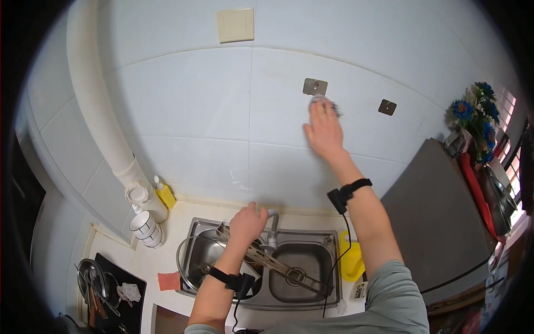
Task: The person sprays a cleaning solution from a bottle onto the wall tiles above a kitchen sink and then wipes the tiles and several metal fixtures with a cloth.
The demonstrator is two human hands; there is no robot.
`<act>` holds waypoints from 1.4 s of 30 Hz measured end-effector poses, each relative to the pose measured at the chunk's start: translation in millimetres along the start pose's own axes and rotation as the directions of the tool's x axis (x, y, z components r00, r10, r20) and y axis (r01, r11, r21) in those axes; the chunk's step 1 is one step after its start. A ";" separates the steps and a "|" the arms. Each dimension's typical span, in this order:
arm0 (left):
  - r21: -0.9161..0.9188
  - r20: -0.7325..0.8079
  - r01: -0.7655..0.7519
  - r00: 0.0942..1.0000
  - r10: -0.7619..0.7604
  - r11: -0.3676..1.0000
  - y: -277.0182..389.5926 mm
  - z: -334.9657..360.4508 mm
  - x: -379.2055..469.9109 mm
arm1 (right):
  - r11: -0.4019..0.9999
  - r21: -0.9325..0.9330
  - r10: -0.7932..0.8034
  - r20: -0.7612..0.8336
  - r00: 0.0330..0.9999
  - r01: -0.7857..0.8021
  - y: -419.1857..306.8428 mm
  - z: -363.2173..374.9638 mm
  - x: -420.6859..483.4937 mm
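My right hand point(327, 129) is raised to the tiled wall point(283, 112) and presses a silvery scouring pad point(336, 109) against it, just below a square metal adhesive hook point(315, 87). Low over the back of the double steel sink point(308, 307) is my left hand point(246, 223), left of the grey faucet point(273, 227); its fingers are curled and whether it holds anything is unclear. A long slotted metal rack point(288, 270) lies slantwise across both basins. Each forearm wears a black strap with a cabled device.
Stacked white cups point(147, 229), a yellow bottle point(166, 196) and a pink cloth point(169, 281) are left of the sink. Pots point(94, 279) stand farther left. A yellow plastic item point(353, 256) and a grey refrigerator point(438, 221) are on the right. Another metal hook point(387, 107) is on the wall.
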State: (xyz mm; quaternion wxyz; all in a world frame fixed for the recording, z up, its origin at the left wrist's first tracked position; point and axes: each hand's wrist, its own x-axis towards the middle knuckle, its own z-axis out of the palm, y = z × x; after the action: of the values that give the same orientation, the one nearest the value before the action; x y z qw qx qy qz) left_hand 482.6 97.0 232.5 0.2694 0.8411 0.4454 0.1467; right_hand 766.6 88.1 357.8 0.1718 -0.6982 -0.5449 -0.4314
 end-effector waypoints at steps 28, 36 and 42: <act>0.054 -0.042 -0.013 0.999 0.015 0.998 2.9 4.9 -0.3 | 0.984 -0.009 -0.178 -0.146 0.973 0.179 -17.5 9.1 35.0; 0.058 -0.031 0.025 0.999 -0.023 0.998 0.1 1.1 -2.0 | 0.997 -0.083 -0.016 -0.189 0.982 0.001 4.0 3.6 10.2; 0.066 -0.034 0.028 0.999 -0.026 0.997 -0.3 3.2 -0.6 | 0.990 -0.072 -0.127 -0.099 0.987 0.121 -10.8 -0.9 27.1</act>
State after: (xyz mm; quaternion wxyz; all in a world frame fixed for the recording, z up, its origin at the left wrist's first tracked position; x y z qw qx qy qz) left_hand 483.5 95.6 229.7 0.2356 0.8410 0.4658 0.1421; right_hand 757.3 107.8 377.3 0.1495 -0.6449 -0.5631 -0.4947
